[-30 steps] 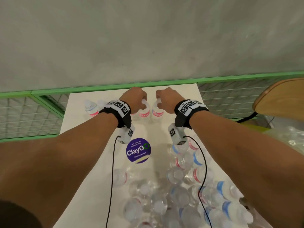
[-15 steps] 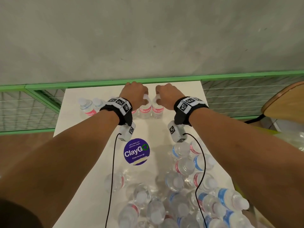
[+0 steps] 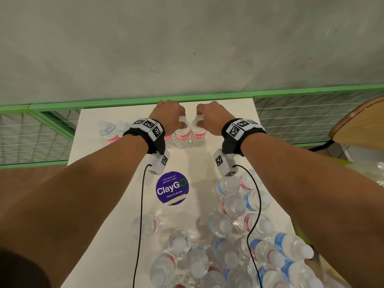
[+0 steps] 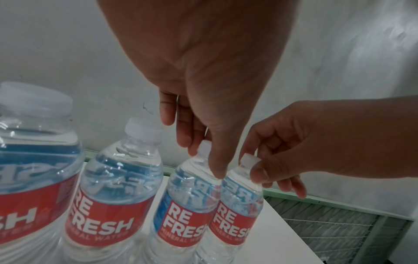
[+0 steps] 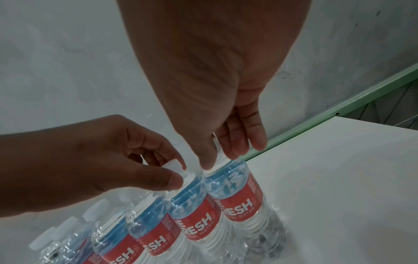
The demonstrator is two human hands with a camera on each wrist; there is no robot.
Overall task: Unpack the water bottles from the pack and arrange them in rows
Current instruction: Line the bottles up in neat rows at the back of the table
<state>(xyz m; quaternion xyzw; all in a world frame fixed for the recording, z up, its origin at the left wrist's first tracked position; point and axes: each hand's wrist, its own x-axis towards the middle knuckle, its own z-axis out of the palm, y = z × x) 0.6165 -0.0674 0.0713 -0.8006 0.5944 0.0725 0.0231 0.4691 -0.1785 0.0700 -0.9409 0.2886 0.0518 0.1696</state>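
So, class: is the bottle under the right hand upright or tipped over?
Upright: the bottle stands on its base on the table, cap up, pinched by the right hand.

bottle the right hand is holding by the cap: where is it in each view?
Head: bottle under the right hand, rightmost bottle of the far row.
Left wrist: rightmost bottle, lower centre.
Right wrist: rightmost bottle, centre.
Shared landmark: green rail beyond the table edge.

Bottle labels: red bands on the clear plastic water bottles read "RE FRESH" in white, "MINERAL WATER" beneath.
Table sticker: round purple sticker on the white tabletop reads "ClayGo", "Let's keep our pantries clean.", "Clean as you go".
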